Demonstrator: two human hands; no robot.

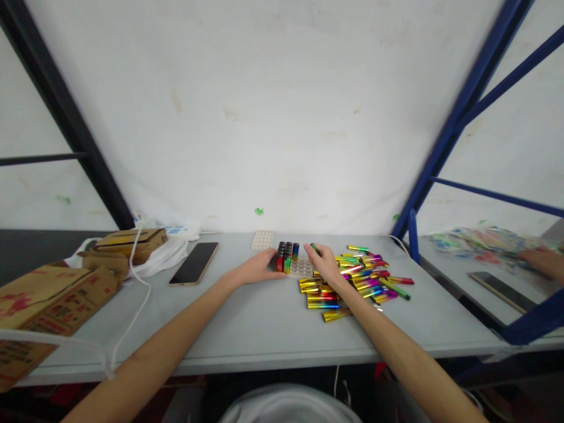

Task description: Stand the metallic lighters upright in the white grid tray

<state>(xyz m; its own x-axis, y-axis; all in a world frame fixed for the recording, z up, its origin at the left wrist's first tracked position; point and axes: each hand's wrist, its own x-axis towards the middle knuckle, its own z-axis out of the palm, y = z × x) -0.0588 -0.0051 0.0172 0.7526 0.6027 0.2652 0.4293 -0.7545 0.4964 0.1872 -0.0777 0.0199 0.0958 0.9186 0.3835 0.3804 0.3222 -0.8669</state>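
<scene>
Small shiny tubes with dark ends [284, 257] stand upright in rows at the left of a pale tray with round pockets [302, 268]. My left hand [259, 267] is cupped against that side of the tray, its thumb along the near edge and its other fingers partly hidden behind the tubes. Over the tray's right side, my right hand [325, 261] pinches a tube with a green and dark end [315, 249]. Beneath and beside my right wrist lies a loose pile of metallic tubes [324, 296] in gold, red, blue, green and purple.
Another pale pocketed tray [263, 239] lies near the wall. To the left are a phone [194, 263], cardboard boxes [57, 299] and a white cable [136, 311]. Beyond a blue frame [434, 158] at right are another phone [502, 291] and another person's blurred hand [544, 259].
</scene>
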